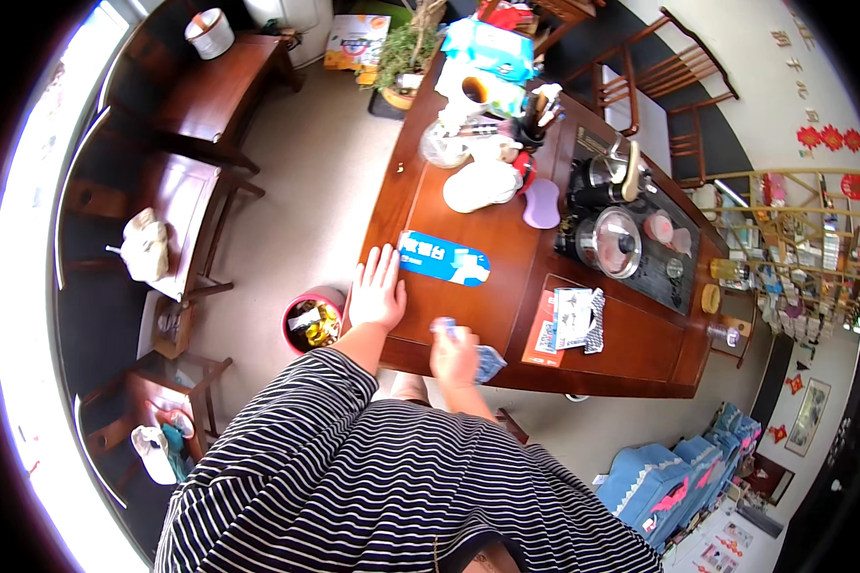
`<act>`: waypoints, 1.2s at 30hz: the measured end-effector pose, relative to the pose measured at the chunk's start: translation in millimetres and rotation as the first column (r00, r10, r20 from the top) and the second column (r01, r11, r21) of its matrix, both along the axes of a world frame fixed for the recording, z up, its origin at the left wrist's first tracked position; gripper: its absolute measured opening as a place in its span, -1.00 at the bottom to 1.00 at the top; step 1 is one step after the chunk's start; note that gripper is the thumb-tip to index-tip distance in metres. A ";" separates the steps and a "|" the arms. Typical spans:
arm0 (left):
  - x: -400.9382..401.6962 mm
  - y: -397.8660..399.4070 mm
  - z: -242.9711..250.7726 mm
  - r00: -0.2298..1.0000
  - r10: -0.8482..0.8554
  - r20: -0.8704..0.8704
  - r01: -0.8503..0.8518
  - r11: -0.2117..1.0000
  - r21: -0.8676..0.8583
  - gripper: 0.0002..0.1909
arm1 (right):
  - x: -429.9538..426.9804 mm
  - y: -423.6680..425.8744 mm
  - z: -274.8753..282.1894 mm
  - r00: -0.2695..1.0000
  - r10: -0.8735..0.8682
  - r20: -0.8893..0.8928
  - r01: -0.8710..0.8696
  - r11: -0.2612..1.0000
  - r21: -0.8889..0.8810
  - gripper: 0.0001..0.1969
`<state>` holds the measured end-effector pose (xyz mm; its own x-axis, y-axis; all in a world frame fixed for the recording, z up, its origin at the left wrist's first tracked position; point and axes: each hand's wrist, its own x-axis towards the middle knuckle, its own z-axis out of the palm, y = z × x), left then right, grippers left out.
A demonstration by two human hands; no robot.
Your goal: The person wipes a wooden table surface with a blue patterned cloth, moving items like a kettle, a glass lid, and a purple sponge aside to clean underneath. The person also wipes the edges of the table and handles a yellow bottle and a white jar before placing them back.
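Note:
My left hand (pixel 377 295) lies flat at the left edge of the dark red wooden table (pixel 466 301), fingers stretched out and nothing held. Its fingertips reach beside a flat blue printed piece (pixel 444 259) with a rounded end. My right hand (pixel 454 355), slightly blurred, is closed around a bluish cloth (pixel 489 364) near the front edge of the table. Part of the cloth sticks out on both sides of the fist. To the right of that hand lie an orange-red printed sheet (pixel 537 336) and some white and patterned packets (pixel 577 319).
A white cap (pixel 481 186) and a purple dish (pixel 542 204) sit farther back, before a wet-wipe pack (pixel 489 50). A glass-lidded pot (pixel 609 242) stands on the dark tea tray (pixel 656 276). A pink-rimmed bin (pixel 287 322) is on the floor at left.

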<state>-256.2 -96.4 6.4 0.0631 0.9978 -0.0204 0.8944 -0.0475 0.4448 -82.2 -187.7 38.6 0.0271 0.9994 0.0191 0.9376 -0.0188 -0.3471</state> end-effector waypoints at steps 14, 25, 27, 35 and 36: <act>3.3 1.8 -1.2 1.000 -0.001 -0.019 0.001 1.000 -0.006 -0.37 | -44.8 -10.6 -0.7 0.924 0.336 -0.184 -0.307 0.937 0.165 -0.65; 3.0 1.7 -1.6 0.998 0.003 -0.062 -0.002 1.000 0.006 -0.38 | 43.6 9.0 -12.6 0.916 0.322 -0.240 -0.277 0.939 0.202 -0.77; 4.8 4.6 1.0 0.998 -0.006 -0.056 0.008 1.000 0.027 -0.40 | 5.4 38.7 -15.9 0.879 0.383 -0.284 -0.337 0.920 0.200 -0.80; 0.4 -0.8 -1.0 0.994 0.023 -0.111 -0.021 0.999 0.028 -0.43 | 72.6 8.7 -15.3 0.892 0.329 -0.310 -0.297 0.943 0.147 -0.82; 0.9 -0.9 -2.3 0.991 0.015 -0.133 -0.015 1.000 0.000 -0.42 | 76.2 6.3 -14.5 0.893 0.329 -0.308 -0.299 0.944 0.140 -0.82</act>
<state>-255.3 -97.3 4.1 0.0446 0.9986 -0.0283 0.9461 -0.0331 0.3223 -6.0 -181.4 24.1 -0.2682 0.9516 0.1498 0.7259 0.3019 -0.6180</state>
